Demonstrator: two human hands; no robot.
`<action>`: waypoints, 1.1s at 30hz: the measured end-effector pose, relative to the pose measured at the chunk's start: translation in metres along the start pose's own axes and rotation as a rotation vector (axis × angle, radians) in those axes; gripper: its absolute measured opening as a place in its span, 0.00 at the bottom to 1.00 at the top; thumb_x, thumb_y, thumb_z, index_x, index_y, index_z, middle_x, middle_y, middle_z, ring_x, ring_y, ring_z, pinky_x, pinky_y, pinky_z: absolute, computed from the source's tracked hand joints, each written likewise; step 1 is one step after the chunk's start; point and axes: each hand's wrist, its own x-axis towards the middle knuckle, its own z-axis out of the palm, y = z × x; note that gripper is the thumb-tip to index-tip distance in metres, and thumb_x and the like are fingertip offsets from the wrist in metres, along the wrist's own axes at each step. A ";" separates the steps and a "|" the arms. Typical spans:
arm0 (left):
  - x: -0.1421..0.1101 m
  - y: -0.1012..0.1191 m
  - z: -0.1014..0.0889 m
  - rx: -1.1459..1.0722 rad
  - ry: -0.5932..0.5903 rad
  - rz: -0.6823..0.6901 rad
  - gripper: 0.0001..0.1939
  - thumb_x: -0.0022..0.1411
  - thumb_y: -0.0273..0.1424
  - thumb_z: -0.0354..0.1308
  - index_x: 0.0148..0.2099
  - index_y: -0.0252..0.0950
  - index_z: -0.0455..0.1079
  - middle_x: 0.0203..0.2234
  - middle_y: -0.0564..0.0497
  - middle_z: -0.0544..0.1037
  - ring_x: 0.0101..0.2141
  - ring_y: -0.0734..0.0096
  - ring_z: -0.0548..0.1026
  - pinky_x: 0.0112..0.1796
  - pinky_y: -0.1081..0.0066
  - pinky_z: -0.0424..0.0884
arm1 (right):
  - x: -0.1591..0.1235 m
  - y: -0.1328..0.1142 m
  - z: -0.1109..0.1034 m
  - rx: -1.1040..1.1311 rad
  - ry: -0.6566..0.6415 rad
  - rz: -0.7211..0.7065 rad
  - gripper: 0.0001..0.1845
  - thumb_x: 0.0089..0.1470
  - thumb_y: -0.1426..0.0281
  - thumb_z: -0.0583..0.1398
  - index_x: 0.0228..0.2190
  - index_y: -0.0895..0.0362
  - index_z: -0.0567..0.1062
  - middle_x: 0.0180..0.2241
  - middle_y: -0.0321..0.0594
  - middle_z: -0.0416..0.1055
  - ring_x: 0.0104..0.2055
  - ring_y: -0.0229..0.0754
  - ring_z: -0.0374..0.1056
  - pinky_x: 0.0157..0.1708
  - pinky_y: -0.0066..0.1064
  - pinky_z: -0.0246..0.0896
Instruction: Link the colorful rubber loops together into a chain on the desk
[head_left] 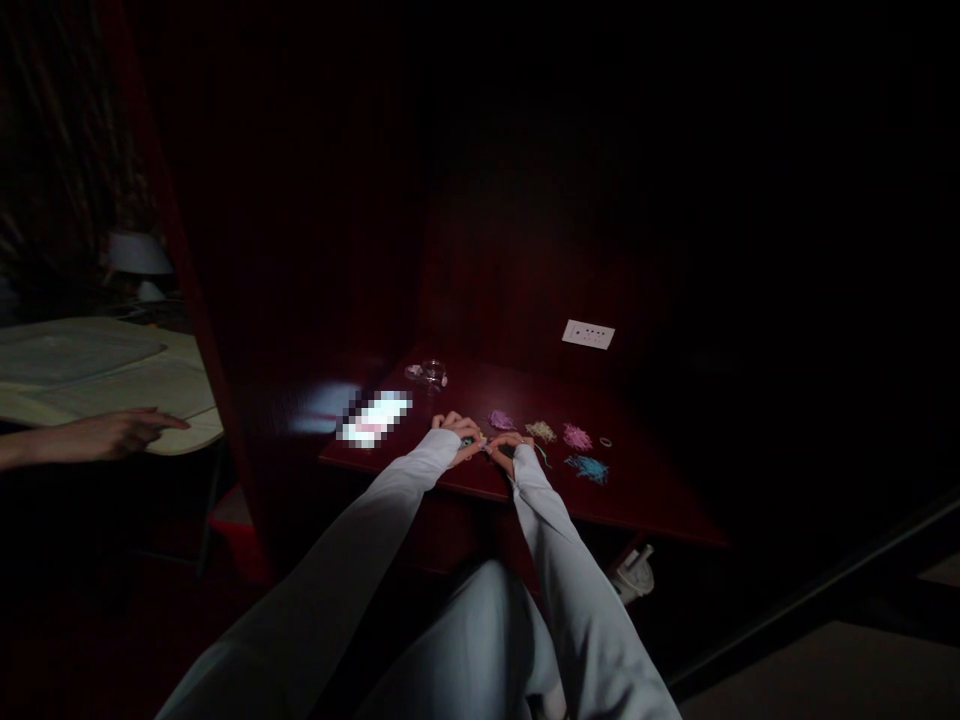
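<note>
Both my hands meet over the front part of a dark red table point(480, 482). My left hand point(457, 436) is closed around a small thing with green and yellowish bits, too small and dark to name. Close beside it, the fingers of my right hand point(507, 446) pinch together at that same small thing. A thin green strip point(543, 456) sticks out to the right of my right hand. Small heaps of thin strips lie beyond and to the right: purple point(501, 420), cream point(541, 431), pink point(577, 436) and blue point(589, 469).
A bright, pixelated screen point(375, 418) lies at the table's left. Behind it stands a clear glass container point(433, 373). A small ring point(606, 442) lies at the right. A white socket plate point(589, 334) is on the wall. Another person's hand point(124, 433) reaches over a pale table point(191, 385).
</note>
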 end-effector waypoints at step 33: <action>0.003 0.010 -0.007 -0.091 -0.034 0.029 0.12 0.71 0.36 0.55 0.37 0.41 0.77 0.46 0.53 0.82 0.49 0.61 0.69 0.51 0.57 0.59 | -0.006 -0.008 -0.004 -0.050 -0.001 0.023 0.13 0.49 0.55 0.69 0.33 0.50 0.84 0.37 0.42 0.79 0.48 0.53 0.66 0.51 0.45 0.63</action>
